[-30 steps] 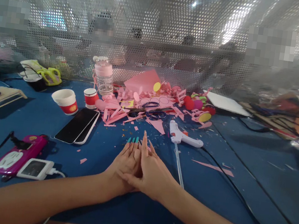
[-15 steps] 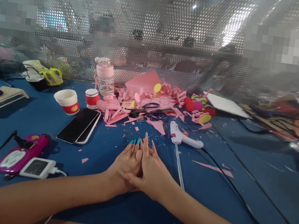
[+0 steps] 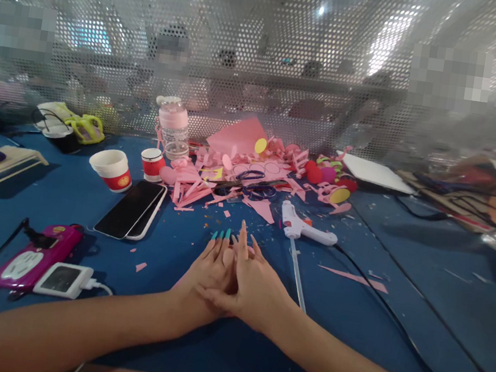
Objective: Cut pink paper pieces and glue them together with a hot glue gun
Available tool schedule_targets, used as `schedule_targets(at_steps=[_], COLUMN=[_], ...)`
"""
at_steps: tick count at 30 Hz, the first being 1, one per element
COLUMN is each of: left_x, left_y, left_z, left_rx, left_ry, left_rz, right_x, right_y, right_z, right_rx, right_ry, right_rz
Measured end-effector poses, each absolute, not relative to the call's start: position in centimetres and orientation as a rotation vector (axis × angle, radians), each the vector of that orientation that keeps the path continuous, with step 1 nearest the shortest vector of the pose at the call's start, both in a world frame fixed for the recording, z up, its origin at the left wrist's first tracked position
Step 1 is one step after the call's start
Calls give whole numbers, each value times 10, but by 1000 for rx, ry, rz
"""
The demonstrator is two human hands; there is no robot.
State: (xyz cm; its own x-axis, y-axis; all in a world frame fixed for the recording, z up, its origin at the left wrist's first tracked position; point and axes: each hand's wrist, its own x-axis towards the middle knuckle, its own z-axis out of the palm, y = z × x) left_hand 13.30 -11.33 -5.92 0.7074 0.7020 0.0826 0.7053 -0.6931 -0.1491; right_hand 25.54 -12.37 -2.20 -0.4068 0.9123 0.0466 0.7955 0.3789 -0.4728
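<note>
My left hand (image 3: 203, 278) lies flat on the blue table (image 3: 386, 316) with teal nails pointing away from me. My right hand (image 3: 256, 289) rests partly over it, fingers stretched forward, thumb across the left hand. Neither hand holds anything. Just beyond the fingertips lie pink paper scraps (image 3: 211, 184) and scissors (image 3: 248, 183). A white glue gun (image 3: 304, 226) lies to the right of my right hand, with a thin stick (image 3: 298, 282) running toward me from it.
Two stacked phones (image 3: 131, 209) lie to the left, with two paper cups (image 3: 112, 170) and a pink-lidded bottle (image 3: 173, 126) behind. A magenta power strip (image 3: 33, 254) with a white charger (image 3: 62, 280) sits near left. Cables cross the right side. A perforated metal screen (image 3: 266, 59) closes the back.
Both hands stay stacked in the same spot on the table; only the view shifts slightly.
</note>
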Motion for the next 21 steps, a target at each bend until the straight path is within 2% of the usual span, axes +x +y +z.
schedule_targets(at_steps=[6,21], left_x=[135,134], left_y=[-111,-121], left_z=[-61,-65], left_rx=[-2746,-2664], left_ry=[-1127,-1063], left_rz=[-33,-193], right_x=[255,255], right_y=[-125,-124], right_z=[-29,-25], right_rx=[-1475,-1528], right_ry=[-2344,-2448], right_rz=[454,487])
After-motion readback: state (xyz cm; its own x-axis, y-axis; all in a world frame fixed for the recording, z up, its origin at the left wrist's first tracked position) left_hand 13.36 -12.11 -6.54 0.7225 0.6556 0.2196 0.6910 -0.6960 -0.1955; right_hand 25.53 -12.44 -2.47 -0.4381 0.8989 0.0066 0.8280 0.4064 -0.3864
